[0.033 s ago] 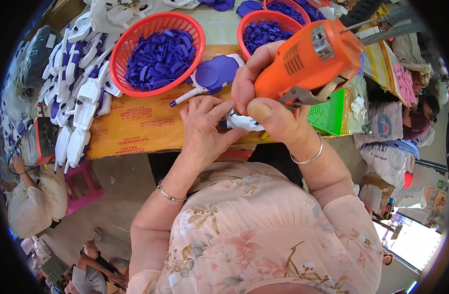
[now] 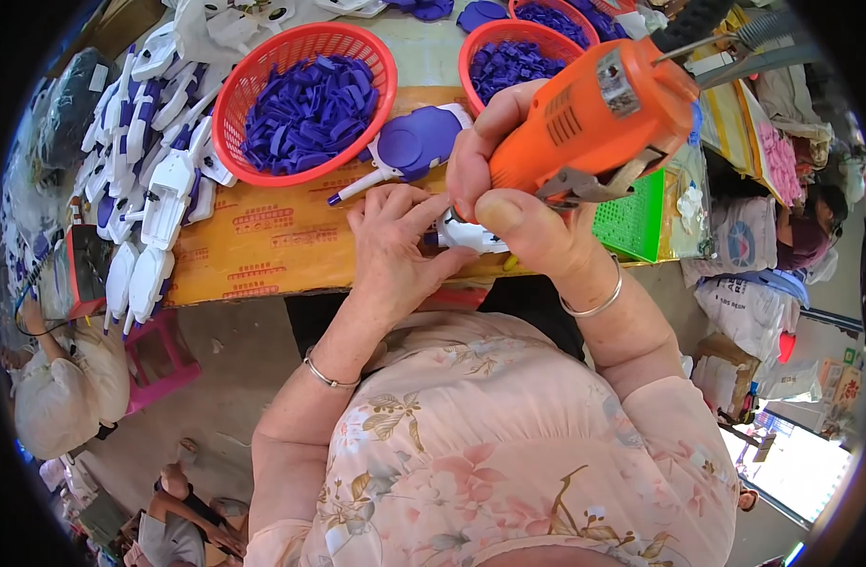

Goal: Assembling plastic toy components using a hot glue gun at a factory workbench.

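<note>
In my right hand [image 2: 539,225] is an orange electric screwdriver [image 2: 567,128], its fingers and thumb wrapped round the lower body. The tool points down and leftward at a small white plastic housing [image 2: 475,236] on the table; its tip is mostly hidden by my fingers. My left hand [image 2: 395,236] steadies that housing from the left, thumb along its near side and fingers on its far side. Just beyond my left hand lies a white and purple plastic piece [image 2: 417,142] with a round purple disc and a thin stem.
Red baskets of small purple parts stand at the back, one [image 2: 390,104] left and one [image 2: 466,80] behind the screwdriver. White and purple pieces [image 2: 168,198] pile up at the left. A green tray [image 2: 648,217] sits on the right. Cables [image 2: 763,57] run from the tool.
</note>
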Demonstrator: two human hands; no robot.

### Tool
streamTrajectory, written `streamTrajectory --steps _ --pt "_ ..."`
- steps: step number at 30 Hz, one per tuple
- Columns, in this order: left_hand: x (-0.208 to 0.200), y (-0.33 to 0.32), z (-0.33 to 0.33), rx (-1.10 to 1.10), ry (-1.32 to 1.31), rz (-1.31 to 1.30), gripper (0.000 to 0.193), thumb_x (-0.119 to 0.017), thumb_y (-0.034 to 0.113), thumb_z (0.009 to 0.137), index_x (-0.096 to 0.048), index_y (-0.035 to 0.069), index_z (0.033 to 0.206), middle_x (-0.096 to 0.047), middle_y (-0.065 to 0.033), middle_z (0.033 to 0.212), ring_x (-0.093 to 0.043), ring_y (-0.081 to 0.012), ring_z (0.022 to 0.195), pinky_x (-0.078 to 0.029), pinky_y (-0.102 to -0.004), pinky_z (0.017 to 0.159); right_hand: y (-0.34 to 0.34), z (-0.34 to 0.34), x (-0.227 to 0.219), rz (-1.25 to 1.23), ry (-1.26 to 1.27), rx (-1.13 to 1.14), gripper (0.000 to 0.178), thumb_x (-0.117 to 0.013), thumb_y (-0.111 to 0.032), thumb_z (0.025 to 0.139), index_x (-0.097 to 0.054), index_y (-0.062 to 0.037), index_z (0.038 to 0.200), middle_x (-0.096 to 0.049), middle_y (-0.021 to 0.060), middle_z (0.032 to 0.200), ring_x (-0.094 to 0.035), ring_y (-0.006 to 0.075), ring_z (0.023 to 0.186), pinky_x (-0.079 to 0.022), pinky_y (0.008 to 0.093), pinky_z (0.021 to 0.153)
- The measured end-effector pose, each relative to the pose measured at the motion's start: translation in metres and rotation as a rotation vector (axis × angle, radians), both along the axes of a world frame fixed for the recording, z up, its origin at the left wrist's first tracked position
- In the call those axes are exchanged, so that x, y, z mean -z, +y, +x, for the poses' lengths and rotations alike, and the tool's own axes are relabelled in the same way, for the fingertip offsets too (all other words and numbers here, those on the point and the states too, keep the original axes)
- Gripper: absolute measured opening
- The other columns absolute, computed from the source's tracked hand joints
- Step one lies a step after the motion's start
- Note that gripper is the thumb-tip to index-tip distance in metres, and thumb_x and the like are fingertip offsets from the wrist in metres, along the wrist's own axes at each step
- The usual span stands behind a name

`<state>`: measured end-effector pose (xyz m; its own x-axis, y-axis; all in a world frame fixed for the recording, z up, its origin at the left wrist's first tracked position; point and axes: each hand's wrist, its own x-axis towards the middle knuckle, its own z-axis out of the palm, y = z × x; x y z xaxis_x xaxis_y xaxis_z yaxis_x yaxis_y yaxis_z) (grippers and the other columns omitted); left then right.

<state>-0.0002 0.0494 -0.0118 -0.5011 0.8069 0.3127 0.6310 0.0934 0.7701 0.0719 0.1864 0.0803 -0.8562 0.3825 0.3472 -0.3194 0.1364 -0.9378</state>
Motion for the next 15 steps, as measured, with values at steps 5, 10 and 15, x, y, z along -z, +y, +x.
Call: streamTrajectory --steps 5,10,15 --pt "-0.001 0.001 0.001 -0.011 -0.012 0.000 0.048 -0.085 0.021 0.055 -0.068 0.012 0.100 -0.059 -0.0019 0.096 -0.050 -0.0247 0.099 -0.033 -0.0440 0.086 -0.007 -0.002 0.008 -0.062 0.020 0.006 0.040 -0.075 -0.021 0.076 -0.044 -0.0003 0.091 -0.053 0.0023 0.068 -0.053 0.0111 0.060 -0.047 0.0254 0.058" --pt "-0.003 0.003 0.002 -0.007 -0.026 0.057 0.046 -0.085 0.021 0.055 -0.068 0.012 0.097 -0.059 -0.0015 0.096 -0.050 -0.0258 0.099 -0.033 -0.0446 0.085 -0.007 -0.007 0.012 0.253 -0.006 0.109 0.029 -0.071 -0.013 0.069 -0.050 -0.0020 0.086 -0.055 0.0006 0.072 -0.051 0.0085 0.062 -0.043 0.0221 0.060" --pt "0.001 0.004 0.002 -0.008 -0.070 0.084 0.040 -0.082 0.018 0.056 -0.067 0.010 0.092 -0.058 -0.0020 0.095 -0.050 -0.0274 0.101 -0.033 -0.0455 0.084 -0.012 -0.011 0.003 0.342 0.032 0.087 0.017 -0.072 -0.014 0.063 -0.057 -0.0074 0.068 -0.054 -0.0030 0.066 -0.049 0.0067 0.059 -0.039 0.0210 0.056"
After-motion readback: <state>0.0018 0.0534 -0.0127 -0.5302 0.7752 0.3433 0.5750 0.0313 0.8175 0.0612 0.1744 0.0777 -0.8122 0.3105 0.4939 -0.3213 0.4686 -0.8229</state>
